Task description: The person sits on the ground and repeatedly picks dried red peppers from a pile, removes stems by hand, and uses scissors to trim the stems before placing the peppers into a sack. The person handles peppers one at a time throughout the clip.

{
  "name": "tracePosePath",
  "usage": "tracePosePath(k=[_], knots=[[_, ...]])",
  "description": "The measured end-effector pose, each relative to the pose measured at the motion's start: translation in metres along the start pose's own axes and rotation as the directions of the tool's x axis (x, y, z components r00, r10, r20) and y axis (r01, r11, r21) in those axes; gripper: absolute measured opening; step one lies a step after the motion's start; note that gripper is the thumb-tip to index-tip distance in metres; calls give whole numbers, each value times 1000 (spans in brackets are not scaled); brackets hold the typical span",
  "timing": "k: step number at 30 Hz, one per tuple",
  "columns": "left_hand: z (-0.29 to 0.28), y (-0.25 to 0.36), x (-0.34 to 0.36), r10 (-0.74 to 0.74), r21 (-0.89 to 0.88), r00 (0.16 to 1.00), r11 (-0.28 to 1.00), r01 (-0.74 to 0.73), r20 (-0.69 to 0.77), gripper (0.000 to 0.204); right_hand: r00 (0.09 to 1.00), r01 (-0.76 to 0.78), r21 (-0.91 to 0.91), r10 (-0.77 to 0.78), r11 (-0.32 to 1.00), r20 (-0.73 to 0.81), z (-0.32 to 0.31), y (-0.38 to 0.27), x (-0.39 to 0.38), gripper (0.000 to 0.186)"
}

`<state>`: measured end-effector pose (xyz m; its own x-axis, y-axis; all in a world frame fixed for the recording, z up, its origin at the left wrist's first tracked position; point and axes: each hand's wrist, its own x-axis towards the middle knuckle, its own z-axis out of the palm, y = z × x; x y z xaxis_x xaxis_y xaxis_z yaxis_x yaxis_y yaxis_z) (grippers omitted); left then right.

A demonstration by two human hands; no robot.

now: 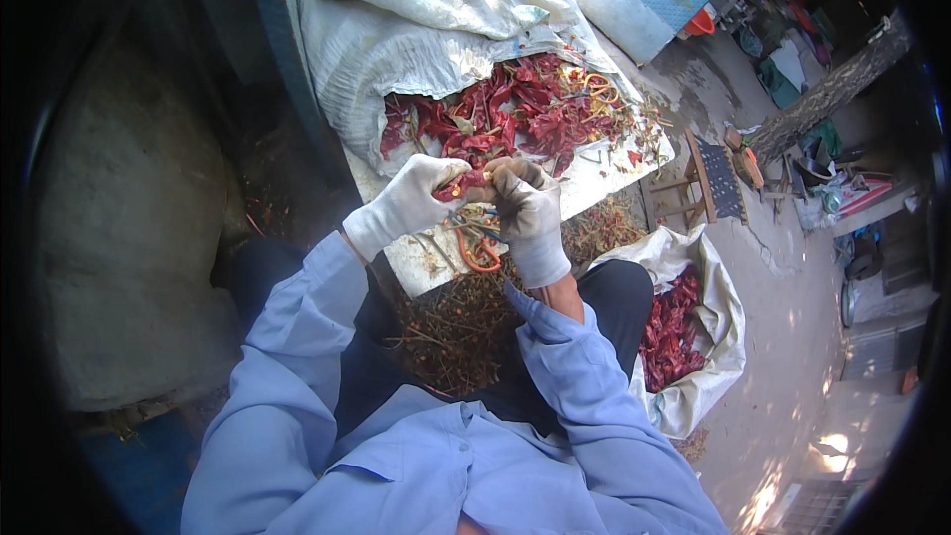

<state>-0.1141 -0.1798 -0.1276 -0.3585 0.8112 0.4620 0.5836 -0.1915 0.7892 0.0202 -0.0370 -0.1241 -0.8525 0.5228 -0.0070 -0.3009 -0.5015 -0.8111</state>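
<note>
Both my hands wear pale work gloves and meet above the near part of a white board (421,266). My left hand (398,206) is closed around a dried red chili pepper (458,185). Fingers of my right hand (527,210), in a dirtier glove, pinch the pepper's right end, where a small pale tip shows. Just below the hands lies a pair of scissors with orange handles (477,252), its blades partly hidden. Beyond them, a heap of dried red chilies (505,111) spills out of a large white woven sack (396,35).
An open white sack (728,322) of red chilies stands by my right knee. Stems and scraps (451,337) cover the ground between my legs. Another orange-handled tool (600,89) lies by the heap. A small stool (705,183) and a tree trunk (832,89) are at the right.
</note>
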Motion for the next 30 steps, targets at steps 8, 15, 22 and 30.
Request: tracePosePath(k=[8,15,22,30], knots=[[-14,13,5,-289,-365,951,902,232,-109,16,967,-20,-230,-40,973,-253,-42,8,18,29],[-25,19,17,-508,-549,848,756,356,-149,14,994,-18,-994,-106,109,-30,-49,46,39,27],[-24,15,14,-475,-422,865,826,374,-163,18,943,307,-894,-21,-326,332,-38,83,48,20],[-28,16,15,-466,-254,867,873,417,-177,19,958,285,-891,99,-354,267,-38,89,55,22]])
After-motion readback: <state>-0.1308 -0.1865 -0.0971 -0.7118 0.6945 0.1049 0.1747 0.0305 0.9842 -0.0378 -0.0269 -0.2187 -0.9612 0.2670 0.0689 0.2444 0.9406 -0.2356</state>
